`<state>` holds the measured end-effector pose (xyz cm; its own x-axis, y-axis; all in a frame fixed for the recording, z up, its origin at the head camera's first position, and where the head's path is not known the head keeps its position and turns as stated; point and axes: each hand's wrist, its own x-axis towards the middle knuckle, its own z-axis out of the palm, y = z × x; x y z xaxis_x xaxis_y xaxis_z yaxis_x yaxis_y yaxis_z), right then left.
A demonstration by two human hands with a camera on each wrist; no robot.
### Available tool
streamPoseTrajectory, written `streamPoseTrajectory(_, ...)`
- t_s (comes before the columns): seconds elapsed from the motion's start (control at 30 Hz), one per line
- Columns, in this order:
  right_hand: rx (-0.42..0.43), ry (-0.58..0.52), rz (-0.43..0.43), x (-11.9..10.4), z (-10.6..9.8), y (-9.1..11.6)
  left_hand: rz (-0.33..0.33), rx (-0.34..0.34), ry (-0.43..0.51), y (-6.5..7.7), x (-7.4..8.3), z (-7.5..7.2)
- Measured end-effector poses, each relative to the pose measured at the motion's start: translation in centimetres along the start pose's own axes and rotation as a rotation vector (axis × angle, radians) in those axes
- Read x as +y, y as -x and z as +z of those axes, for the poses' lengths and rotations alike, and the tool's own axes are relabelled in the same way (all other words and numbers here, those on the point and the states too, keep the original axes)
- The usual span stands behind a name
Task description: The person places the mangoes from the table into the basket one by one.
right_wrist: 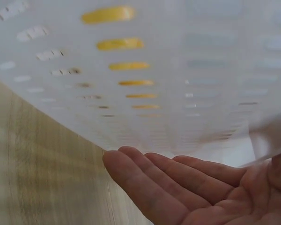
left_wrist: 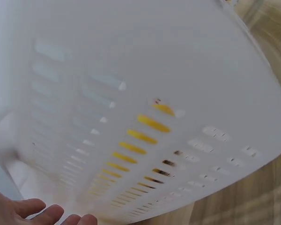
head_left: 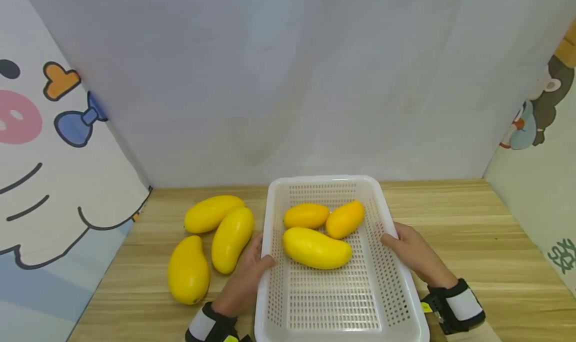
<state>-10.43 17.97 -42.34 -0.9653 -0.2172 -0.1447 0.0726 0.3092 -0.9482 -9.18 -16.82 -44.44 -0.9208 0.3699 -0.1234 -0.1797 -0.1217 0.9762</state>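
We see both thumbs hooked over the rim of the white basket, the left hand clamped on its left side and the right hand on its right. The other fingers reach along the outer walls; the right ones lie close together. The basket sits directly between the two hands. Inside, ahead of our thumbs, a large yellow mango lies crosswise, with two smaller orange mangoes behind it. Left of the left hand, three more yellow mangoes rest on the wooden table, one just beside the fingers.
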Motion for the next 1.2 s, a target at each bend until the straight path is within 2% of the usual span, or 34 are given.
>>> streamPoseTrajectory(0.07,0.003,-0.001,0.000,0.0,0.0,0.0,0.007,0.057,-0.062,0.0,0.4,-0.1)
streamPoseTrajectory(0.2,0.006,0.005,-0.002,-0.1,0.0,0.0,0.078,0.163,-0.207,0.1,1.4,-0.7)
streamPoseTrajectory(0.33,0.006,0.010,-0.001,0.0,-0.1,-0.1,0.182,0.203,-0.331,0.7,2.6,-1.5)
streamPoseTrajectory(0.53,0.006,0.008,0.009,0.1,-0.2,-0.1,0.383,0.231,-0.479,1.4,3.7,-2.2)
streamPoseTrajectory(0.63,0.011,0.016,0.018,0.0,-0.2,-0.1,0.443,0.273,-0.592,1.7,3.9,-2.5)
streamPoseTrajectory(0.93,0.015,0.032,0.031,0.2,-0.2,0.0,0.501,0.412,-0.949,1.8,4.6,-3.9)
streamPoseTrajectory(1.1,0.009,0.033,0.020,0.0,-0.2,0.0,0.471,0.494,-1.138,1.7,4.7,-4.8)
streamPoseTrajectory(1.2,0.011,0.035,0.022,-0.1,-0.1,0.0,0.424,0.504,-1.207,1.4,4.5,-5.2)
